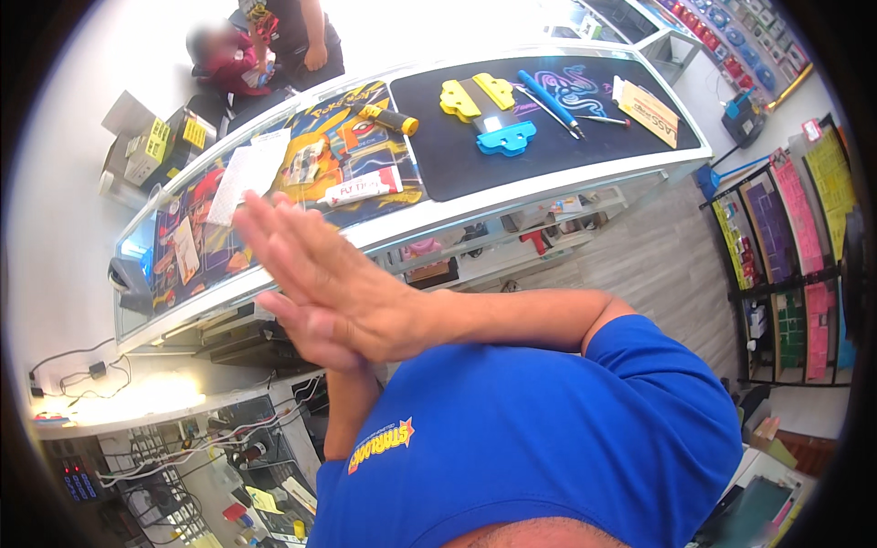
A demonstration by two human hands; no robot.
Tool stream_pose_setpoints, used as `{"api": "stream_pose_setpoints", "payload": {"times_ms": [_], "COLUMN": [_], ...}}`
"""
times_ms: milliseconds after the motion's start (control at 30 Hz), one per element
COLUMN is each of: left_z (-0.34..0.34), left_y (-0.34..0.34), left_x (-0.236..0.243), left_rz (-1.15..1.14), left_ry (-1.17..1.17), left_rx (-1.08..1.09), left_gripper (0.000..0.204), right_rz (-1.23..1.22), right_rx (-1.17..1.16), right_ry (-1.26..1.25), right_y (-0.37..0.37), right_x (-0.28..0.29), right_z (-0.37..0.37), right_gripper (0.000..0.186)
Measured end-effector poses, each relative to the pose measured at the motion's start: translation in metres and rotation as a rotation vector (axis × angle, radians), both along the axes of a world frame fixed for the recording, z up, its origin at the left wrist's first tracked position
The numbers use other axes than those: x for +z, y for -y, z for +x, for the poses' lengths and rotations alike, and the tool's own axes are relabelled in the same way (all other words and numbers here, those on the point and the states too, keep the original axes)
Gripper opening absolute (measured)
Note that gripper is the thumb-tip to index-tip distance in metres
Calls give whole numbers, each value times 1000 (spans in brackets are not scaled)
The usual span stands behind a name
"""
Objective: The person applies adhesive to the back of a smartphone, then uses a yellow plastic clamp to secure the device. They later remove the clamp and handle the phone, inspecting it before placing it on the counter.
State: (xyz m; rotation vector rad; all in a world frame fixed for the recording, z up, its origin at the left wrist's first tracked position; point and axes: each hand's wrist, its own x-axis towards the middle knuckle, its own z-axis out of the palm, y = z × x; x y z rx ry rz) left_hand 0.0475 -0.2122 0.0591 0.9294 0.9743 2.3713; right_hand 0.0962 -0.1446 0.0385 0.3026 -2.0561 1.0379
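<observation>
My right hand [365,297] and my left hand [315,340] are pressed together, palm against palm, in front of my chest. The fingers of both are stretched out, slightly blurred, and point up and to the left; much of the left hand is hidden by the right. No object shows in either. Beyond them on the glass counter lie a white-and-red tube [364,186], a yellow-and-black tool handle [391,119] and white papers [260,169]. A black mat [434,173] holds yellow clamps [461,99], a blue clamp [505,137], a blue pen-like tool [546,96] and tweezers [551,113].
A tan card packet [650,117] lies at the mat's right end. Two people [297,41] are behind the counter at the upper left. Cables [183,461] and a lit work surface [137,397] fill the lower left. Display racks [786,256] stand at right.
</observation>
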Motion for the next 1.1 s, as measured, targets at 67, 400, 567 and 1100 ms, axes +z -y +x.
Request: {"api": "stream_pose_setpoints", "payload": {"times_ms": [67, 400, 567, 1100], "left_z": [-7, 48, 64, 151], "left_y": [-14, -42, -93, -290], "left_x": [6, -23, -35, -48], "left_rz": [88, -306, -402, -47], "left_ry": [57, -370, -769, 325], "left_rx": [-12, -324, -163, -754], "left_gripper": [76, 50, 28, 37], "right_rz": [152, -115, -36, -572], "right_rx": [17, -399, -1077, -926], "right_ry": [110, -32, -34, 55], "right_y": [7, -130, -265, -400], "right_x": [-5, 13, -14, -75], "right_z": [9, 72, 201, 361], "right_gripper": [77, 67, 28, 18]}}
